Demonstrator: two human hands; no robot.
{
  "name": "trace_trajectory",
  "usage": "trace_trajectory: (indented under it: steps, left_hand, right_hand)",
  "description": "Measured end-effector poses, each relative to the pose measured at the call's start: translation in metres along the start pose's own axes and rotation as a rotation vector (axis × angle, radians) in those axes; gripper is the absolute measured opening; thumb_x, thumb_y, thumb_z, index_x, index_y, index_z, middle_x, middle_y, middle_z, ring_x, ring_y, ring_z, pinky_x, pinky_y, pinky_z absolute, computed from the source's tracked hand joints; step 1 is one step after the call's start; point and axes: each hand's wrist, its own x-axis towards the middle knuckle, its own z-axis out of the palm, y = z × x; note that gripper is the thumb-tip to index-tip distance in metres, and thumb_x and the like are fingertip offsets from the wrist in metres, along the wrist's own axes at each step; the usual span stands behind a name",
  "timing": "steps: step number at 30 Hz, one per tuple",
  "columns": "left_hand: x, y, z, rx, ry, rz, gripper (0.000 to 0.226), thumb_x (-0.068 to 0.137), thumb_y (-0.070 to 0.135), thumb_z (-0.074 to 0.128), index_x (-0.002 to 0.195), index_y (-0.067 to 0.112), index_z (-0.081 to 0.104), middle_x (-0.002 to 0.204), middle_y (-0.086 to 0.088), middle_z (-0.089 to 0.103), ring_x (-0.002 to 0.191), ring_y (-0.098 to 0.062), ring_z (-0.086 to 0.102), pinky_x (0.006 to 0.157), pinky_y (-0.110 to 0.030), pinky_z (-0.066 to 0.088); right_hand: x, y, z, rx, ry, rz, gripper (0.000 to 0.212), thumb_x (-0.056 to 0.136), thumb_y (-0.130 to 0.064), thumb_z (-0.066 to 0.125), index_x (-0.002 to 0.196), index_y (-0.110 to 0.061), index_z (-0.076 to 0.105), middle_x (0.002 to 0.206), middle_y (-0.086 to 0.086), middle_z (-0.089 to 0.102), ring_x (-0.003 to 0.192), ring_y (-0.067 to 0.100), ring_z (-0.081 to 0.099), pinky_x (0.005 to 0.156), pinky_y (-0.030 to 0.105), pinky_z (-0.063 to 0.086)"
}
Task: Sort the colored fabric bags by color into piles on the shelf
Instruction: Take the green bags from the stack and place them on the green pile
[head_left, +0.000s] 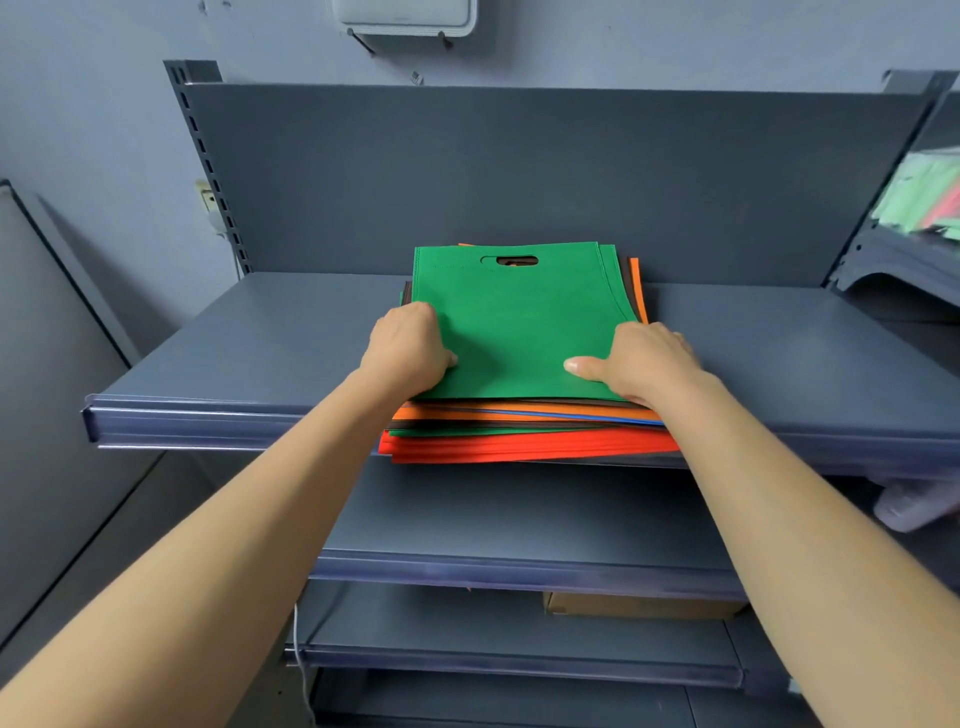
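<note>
One mixed stack (519, 441) on shelf (234, 353) | left hand (408, 348), right hand (641, 358) grip green bag (519, 312)

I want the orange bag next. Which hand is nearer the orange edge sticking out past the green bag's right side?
Right. The right hand grips the green bag just in front of that orange edge; the left hand grips the bag's opposite side.

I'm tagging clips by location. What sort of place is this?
Probably a shop or its stockroom: grey metal retail shelving with slotted uprights and label-strip front edges, a stack of fabric bags topped by a green bag, and a cardboard box lower down.
</note>
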Motion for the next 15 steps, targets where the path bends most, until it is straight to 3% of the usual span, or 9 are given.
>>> trace_trajectory:
  steps: [2,4,8,11,15]
  left_hand:
    - [0.001,0.004,0.007,0.015,0.04,0.077,0.03,0.084,0.002,0.058,0.113,-0.002,0.051,0.108,-0.021,0.059,0.1,-0.037,0.053,0.079,-0.04,0.043]
    - [0.001,0.005,0.013,0.063,0.022,0.132,0.04,0.084,-0.005,0.048,0.124,0.0,0.045,0.112,-0.023,0.06,0.104,-0.039,0.053,0.082,-0.042,0.046]
    - [0.003,0.006,0.018,0.137,-0.111,0.124,0.046,0.093,0.0,0.036,0.139,0.004,0.031,0.122,-0.02,0.056,0.109,-0.036,0.054,0.089,-0.043,0.046]
    - [0.006,0.007,0.021,0.174,-0.172,0.095,0.047,0.094,0.002,0.033,0.14,0.0,0.027,0.122,-0.021,0.054,0.108,-0.037,0.054,0.085,-0.043,0.044]
    - [0.011,0.003,0.023,0.212,-0.21,0.029,0.025,0.093,0.008,0.035,0.113,-0.001,0.047,0.118,-0.023,0.051,0.107,-0.04,0.051,0.094,-0.047,0.044]
  right_hand:
    - [0.0,0.0,0.002,0.001,0.004,-0.001,0.059,0.084,-0.068,0.046,0.087,-0.01,0.05,0.127,0.019,0.053,0.118,0.036,0.046,0.096,0.043,0.039]
    - [0.002,0.0,0.004,0.001,0.004,0.001,0.06,0.084,-0.068,0.046,0.091,-0.009,0.052,0.127,0.02,0.052,0.118,0.036,0.046,0.097,0.044,0.039]
    - [0.003,0.002,0.006,-0.001,0.005,0.001,0.066,0.085,-0.066,0.045,0.106,-0.005,0.057,0.129,0.02,0.05,0.12,0.037,0.044,0.097,0.044,0.038]
    - [0.001,0.001,0.006,-0.006,0.004,0.007,0.067,0.085,-0.066,0.045,0.109,-0.005,0.057,0.13,0.019,0.05,0.121,0.037,0.044,0.097,0.044,0.039]
    - [0.0,0.001,0.004,-0.017,-0.004,0.008,0.065,0.087,-0.065,0.043,0.11,-0.006,0.056,0.13,0.019,0.049,0.12,0.037,0.044,0.096,0.043,0.039]
